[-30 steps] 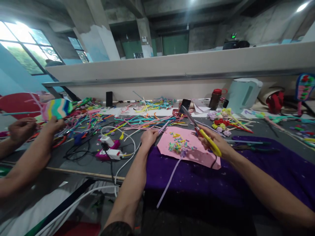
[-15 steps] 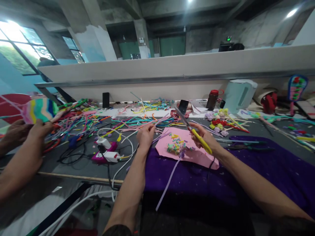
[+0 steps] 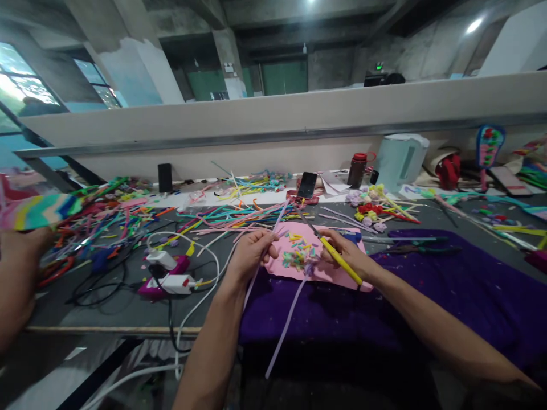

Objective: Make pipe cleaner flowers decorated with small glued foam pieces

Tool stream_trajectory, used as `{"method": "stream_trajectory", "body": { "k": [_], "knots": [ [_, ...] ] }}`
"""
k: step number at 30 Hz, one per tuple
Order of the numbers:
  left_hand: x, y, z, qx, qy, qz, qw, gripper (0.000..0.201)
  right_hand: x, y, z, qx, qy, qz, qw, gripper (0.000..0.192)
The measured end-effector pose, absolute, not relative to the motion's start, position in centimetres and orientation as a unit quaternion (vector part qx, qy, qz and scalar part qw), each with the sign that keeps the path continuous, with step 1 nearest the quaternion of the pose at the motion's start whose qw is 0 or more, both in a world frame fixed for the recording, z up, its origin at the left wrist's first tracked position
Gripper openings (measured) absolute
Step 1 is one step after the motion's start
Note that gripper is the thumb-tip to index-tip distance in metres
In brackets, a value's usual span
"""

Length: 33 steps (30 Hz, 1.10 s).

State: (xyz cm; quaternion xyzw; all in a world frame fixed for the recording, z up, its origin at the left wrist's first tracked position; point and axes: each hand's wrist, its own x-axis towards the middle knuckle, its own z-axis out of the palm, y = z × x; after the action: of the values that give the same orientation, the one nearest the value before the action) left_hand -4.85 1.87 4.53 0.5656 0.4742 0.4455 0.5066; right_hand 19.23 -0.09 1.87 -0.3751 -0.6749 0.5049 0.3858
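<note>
My left hand (image 3: 252,253) is closed on a lilac pipe cleaner (image 3: 281,217), which rises above my fingers and also trails down past my wrist. Gripped in my right hand (image 3: 348,253) are scissors with yellow handles (image 3: 342,263); their blades point up and left, close to the pipe cleaner. I cannot tell whether the blades touch it. Beneath both hands lies a pink sheet (image 3: 337,275) with many short cut pieces (image 3: 298,250) in several colours. A lilac stem (image 3: 286,330) with a small purple bunch at its top runs from the sheet over the front edge.
Purple cloth (image 3: 410,296) covers the table front. Left are a power strip (image 3: 182,267), cables and a co-worker's hand (image 3: 21,267) with a striped piece (image 3: 43,210). Behind lie loose pipe cleaners (image 3: 239,213), a phone (image 3: 306,185), a bottle (image 3: 356,172), a kettle (image 3: 401,162) and pipe-cleaner flowers (image 3: 371,208).
My view has swung slightly right. Both hands are lower and closer together, and the pipe cleaner stands more upright beside the scissor blades. The co-worker's striped piece now sits at the left edge.
</note>
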Motion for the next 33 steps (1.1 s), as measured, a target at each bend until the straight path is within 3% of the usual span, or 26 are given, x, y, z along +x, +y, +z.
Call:
{"method": "stream_trajectory", "body": {
  "k": [23,33],
  "knots": [
    [-0.6,-0.5,2.9,0.625,0.507,0.336,0.49,0.034,19.7,-0.1,0.8,-0.459,-0.692,0.424,0.363,0.039],
    [-1.8,-1.1,2.5,0.762,0.571,0.222,0.21,0.033,20.3,0.7,1.1,-0.454,-0.691,0.479,0.295,0.032]
  ]
}}
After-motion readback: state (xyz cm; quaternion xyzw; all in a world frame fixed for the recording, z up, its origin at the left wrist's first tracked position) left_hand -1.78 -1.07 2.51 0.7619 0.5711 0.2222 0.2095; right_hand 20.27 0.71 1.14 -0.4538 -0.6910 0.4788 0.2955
